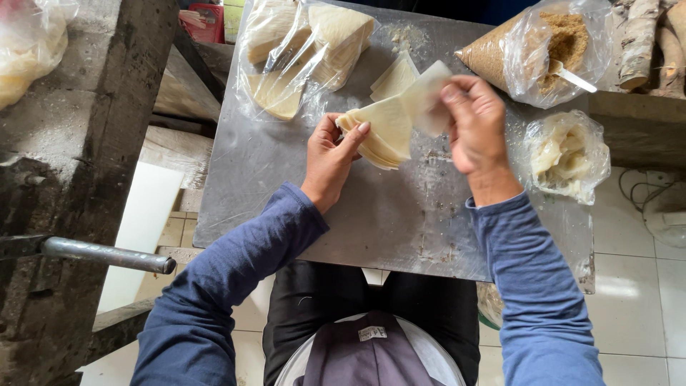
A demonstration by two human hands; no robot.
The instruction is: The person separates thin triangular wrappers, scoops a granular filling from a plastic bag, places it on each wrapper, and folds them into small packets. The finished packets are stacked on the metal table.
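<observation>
blue sleeves (236, 286) run up from the bottom edge toward a grey metal table (286, 186) dusted with pale crumbs. left hand (330, 159) is curled around the near corner of a stack of thin cream wrappers (382, 132), its thumb lying over the top sheet and the other fingers tucked beneath, so the stack sits fanned and lifted off the metal. right hand (475, 129) is closed in a pinch on 1 pale sheet (426, 100), thumb and fingertips gripping its far edge; that sheet is peeled up from the stack and bends over it, its lower part touching the pile. just beyond the fingers of both hands, a few loose wrappers (394, 77) lie flat on the table. further beyond the left fingers sits a clear bag of more wrappers (300, 50), open and crumpled. beyond the right fingers stands a plastic bag of brown crumbly filling (550, 43) with a white spoon (572, 75) stuck in it. to the outer side of the right wrist rests a small bag of pale folded pieces (568, 154). well off to the left, a metal bar (107, 254) juts from a dark frame.
</observation>
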